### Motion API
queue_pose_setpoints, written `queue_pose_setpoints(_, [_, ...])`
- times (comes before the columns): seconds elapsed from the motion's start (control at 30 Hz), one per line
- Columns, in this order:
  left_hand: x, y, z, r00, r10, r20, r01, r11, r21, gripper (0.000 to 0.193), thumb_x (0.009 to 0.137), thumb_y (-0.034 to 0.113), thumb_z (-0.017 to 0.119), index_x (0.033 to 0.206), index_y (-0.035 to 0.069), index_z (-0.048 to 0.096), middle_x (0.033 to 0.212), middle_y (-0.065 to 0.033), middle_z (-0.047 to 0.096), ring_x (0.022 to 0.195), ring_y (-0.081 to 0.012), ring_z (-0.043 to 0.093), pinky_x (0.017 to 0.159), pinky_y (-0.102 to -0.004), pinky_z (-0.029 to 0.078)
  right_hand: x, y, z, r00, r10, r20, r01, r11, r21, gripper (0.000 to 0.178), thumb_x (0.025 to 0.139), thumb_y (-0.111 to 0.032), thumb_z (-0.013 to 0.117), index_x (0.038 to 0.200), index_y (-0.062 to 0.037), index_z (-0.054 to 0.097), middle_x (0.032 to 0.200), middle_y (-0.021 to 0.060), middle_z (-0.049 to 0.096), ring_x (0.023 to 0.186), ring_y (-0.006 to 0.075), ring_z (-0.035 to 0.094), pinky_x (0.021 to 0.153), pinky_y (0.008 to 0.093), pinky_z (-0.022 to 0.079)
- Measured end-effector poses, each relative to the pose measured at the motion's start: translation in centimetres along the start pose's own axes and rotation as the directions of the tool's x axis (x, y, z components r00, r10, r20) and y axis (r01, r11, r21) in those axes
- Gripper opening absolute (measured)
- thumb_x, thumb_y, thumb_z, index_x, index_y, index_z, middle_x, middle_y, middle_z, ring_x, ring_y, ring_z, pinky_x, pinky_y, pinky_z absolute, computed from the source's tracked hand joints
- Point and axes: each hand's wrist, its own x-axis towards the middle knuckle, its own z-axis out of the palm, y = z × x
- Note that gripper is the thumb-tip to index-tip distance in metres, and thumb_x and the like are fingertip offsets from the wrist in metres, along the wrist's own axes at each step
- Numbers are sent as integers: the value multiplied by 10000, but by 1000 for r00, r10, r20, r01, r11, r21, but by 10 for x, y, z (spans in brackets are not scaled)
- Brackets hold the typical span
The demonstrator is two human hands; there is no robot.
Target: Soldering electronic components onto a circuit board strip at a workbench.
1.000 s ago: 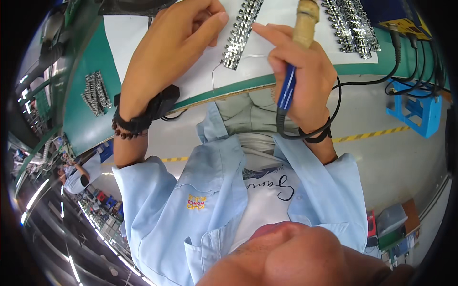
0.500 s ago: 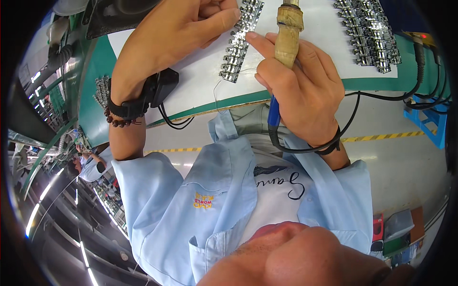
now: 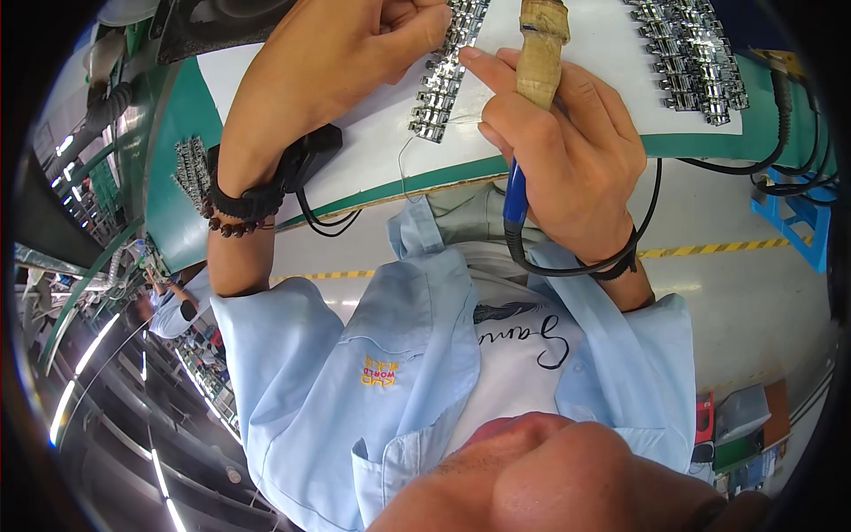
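Observation:
A narrow strip of shiny metal parts [image 3: 434,108] lies on a white sheet [image 3: 368,146], slanting away toward the top edge. At its left side is my left hand [image 3: 368,62], fingers curled closed against the strip; what they pinch is hidden. My right hand [image 3: 581,151] is wrapped round a soldering iron [image 3: 538,78] with a tan wrapped grip and a blue rear end [image 3: 515,195]. Its tip is out of view. The right index finger points at the strip's right side. A thin wire [image 3: 401,168] loops by the strip's near end and passes toward my right hand.
More metal strips [image 3: 696,66] lie side by side at the right of the sheet. Another bundle of metal parts [image 3: 190,173] sits on the green bench [image 3: 173,226] at left. Black cables [image 3: 762,168] run along the right edge, above a blue stool [image 3: 802,222]. A black tray [image 3: 217,31] is at upper left.
The soldering iron and my right hand have shifted slightly up and right. The strip and my left hand sit a little higher in the picture. Both grips look the same.

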Motion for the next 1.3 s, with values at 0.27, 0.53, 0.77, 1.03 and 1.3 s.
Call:
queue_pose_setpoints(0.27, [-10,-6,4,999,-49,5,49,973,-224,197,955,110,536,793,-2,539,604,42,477,535,-18,365,478,-195,287,-1,1,0,1000,2,8,-2,1000,10,272,693,-32,716,911,-77,559,985,57,719,877,245,671,738,324,530])
queue_pose_setpoints(0.53, [-9,-5,4,999,-34,22,37,986,-165,192,959,114,533,809,-4,545,597,57,457,539,-11,347,473,-199,273,-1,1,-3,1000,15,13,-15,1000,16,264,697,-41,727,903,-76,566,983,64,718,881,241,669,740,319,530])
queue_pose_setpoints(0.77, [-12,-4,0,990,-71,124,93,980,-177,184,956,108,529,811,-4,546,592,62,450,539,-14,340,471,-203,266,-1,3,-4,1000,10,12,-10,1000,13,261,696,-48,729,908,-81,580,975,61,717,874,242,667,738,317,529])
queue_pose_setpoints(1.03, [-13,2,1,994,-71,80,79,990,-113,172,946,99,536,811,-7,542,584,57,453,534,-20,350,471,-205,271,0,3,-3,1000,8,-13,-8,1000,5,277,677,-52,735,910,-87,589,970,57,716,865,240,664,731,314,525])
queue_pose_setpoints(1.3, [-16,2,6,999,-48,20,49,996,-71,184,945,104,545,805,-15,542,597,43,478,552,-24,369,488,-206,295,13,-6,-13,999,46,20,-47,997,56,276,681,-34,734,911,-88,594,975,55,715,864,237,662,726,311,522])
